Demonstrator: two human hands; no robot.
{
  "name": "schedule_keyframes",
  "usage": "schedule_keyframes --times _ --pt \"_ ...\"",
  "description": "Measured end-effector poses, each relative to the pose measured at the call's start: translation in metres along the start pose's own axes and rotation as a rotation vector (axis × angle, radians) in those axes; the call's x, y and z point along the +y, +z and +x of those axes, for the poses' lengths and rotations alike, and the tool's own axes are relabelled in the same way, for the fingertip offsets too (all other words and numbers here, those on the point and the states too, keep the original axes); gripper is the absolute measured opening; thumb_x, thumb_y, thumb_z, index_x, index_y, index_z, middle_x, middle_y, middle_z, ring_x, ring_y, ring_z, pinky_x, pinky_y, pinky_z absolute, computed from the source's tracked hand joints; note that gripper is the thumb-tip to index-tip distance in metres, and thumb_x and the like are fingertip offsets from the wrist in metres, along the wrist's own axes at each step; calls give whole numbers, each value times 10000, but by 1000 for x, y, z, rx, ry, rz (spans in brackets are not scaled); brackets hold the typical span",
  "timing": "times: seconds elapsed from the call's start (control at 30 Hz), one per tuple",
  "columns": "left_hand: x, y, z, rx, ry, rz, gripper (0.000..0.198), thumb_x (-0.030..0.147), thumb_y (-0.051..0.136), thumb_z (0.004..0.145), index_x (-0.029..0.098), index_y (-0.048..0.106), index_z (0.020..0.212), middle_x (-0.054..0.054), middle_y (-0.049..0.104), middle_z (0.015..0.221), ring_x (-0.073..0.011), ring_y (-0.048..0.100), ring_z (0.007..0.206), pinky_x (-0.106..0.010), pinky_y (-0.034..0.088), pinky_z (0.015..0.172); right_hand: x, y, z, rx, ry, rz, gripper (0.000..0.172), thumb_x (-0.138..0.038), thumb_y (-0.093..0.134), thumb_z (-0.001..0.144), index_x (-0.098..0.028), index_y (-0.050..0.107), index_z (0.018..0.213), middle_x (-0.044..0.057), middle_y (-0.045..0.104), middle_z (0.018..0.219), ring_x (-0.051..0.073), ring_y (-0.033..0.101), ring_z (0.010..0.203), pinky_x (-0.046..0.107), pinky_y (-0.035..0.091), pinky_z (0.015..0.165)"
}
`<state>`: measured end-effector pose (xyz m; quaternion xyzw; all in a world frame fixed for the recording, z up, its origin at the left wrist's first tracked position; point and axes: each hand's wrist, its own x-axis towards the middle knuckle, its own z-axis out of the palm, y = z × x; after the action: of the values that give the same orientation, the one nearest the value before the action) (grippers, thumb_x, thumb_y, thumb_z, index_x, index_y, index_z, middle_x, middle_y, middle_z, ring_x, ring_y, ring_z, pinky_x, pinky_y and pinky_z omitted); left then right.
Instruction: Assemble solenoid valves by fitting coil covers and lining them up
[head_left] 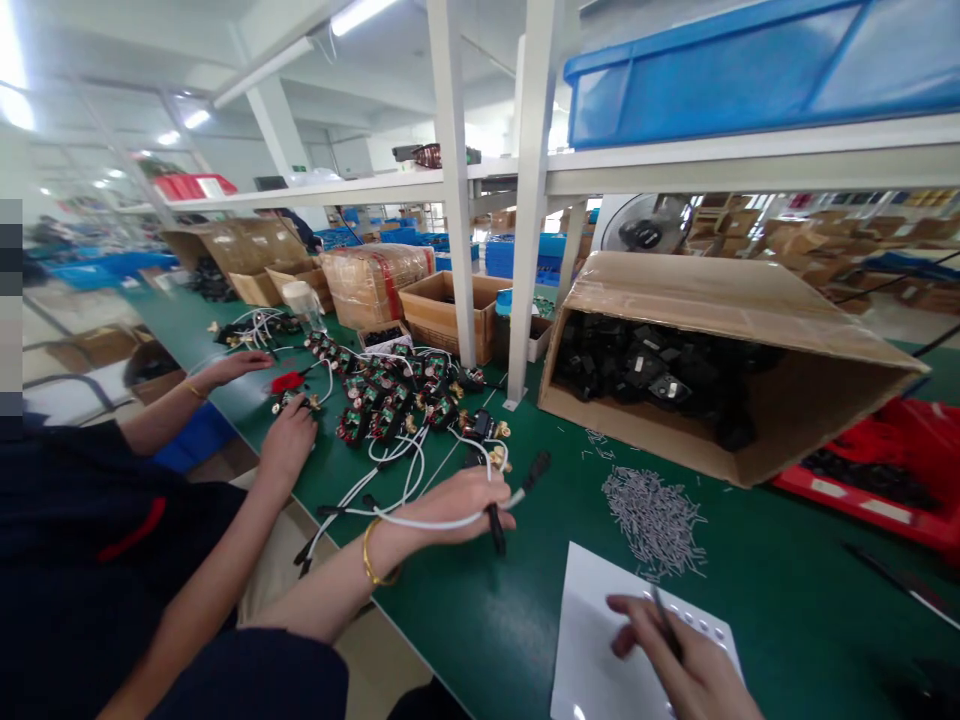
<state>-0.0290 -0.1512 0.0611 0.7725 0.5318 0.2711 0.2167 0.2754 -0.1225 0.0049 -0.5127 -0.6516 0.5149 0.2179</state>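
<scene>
My left hand (pixel 457 505), a gold bracelet on its wrist, is closed around a white cable (pixel 405 520) with a black plug (pixel 496 530) pointing down at the green table (pixel 750 570). My right hand (pixel 679 660) pinches a thin dark pin (pixel 664 620) over a white sheet (pixel 600 620) that has a row of small holes along its edge. A heap of small grey pins (pixel 652 515) lies just beyond the sheet. A tangle of wired parts with brass fittings and white leads (pixel 397 395) spreads past my left hand.
A co-worker's two hands (pixel 289 440) handle parts at the left table edge. A tipped cardboard box of black parts (pixel 720 360) lies at the right, with a red tray (pixel 892 470) beside it. White shelf posts (pixel 525 260), more boxes and a blue bin (pixel 757 70) stand behind and above.
</scene>
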Motion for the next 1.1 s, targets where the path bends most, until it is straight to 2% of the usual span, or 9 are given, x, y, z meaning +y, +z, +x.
schedule_keyframes --times 0.1,0.23,0.47,0.57,0.67,0.77,0.9,1.0,1.1 --pt "12 30 -27 -25 -20 210 169 287 502 852 177 576 748 -64 579 849 -213 528 839 -330 434 770 -52 59 36 -187 185 239 455 -614 587 700 -162 621 741 84 655 750 115 486 473 201 320 380" --pt "15 72 -49 -32 -30 410 178 226 431 889 185 595 835 -82 611 880 -224 563 883 -353 482 779 -77 121 66 -392 390 474 369 -507 630 731 -168 494 677 -61 460 466 9 176 299 151 59 317" --pt "11 102 -133 214 42 506 468 229 383 896 285 323 1357 -124 512 1309 -194 596 1065 -235 531 807 -64 158 82 -266 281 481 152 -162 633 682 -144 505 602 -39 502 404 18 256 254 156 102 288" --pt "-7 75 -163 605 -412 311 487 255 339 895 324 275 1372 -38 630 1169 -178 643 973 -263 552 793 -59 160 83 -243 245 526 195 -213 632 694 -151 495 571 -66 448 379 15 234 254 157 105 289" --pt "-29 34 -152 992 -977 104 556 376 362 859 125 296 1351 -151 538 1260 -274 531 1148 -431 476 925 -54 164 82 -239 243 566 251 -292 652 693 -160 483 563 -87 390 363 18 226 254 159 93 290" --pt "-40 17 -108 906 -1025 -32 555 462 322 859 76 463 1232 -195 547 1236 -304 532 1136 -475 450 929 -50 171 81 -255 271 608 253 -362 645 700 -153 524 623 -81 408 375 24 228 254 159 86 289" --pt "-32 54 -56 716 -813 -54 360 367 486 787 138 647 1012 -135 624 1160 -286 495 1184 -439 358 1037 -47 182 83 -244 303 676 306 -407 673 670 -148 515 627 -20 539 469 24 292 274 152 124 286" --pt "-22 77 -47 626 -687 -8 461 280 401 826 108 499 1242 -171 485 1325 -269 435 1246 -456 311 1067 -48 188 87 -246 360 708 355 -443 656 688 -169 457 583 -30 499 415 27 283 260 146 132 281" --pt "-13 69 -55 546 -610 -117 388 347 317 887 167 612 1066 -126 624 1145 -238 560 1098 -384 416 977 -54 192 86 -351 418 804 372 -473 673 683 -174 464 614 -60 453 383 13 200 250 142 109 275"
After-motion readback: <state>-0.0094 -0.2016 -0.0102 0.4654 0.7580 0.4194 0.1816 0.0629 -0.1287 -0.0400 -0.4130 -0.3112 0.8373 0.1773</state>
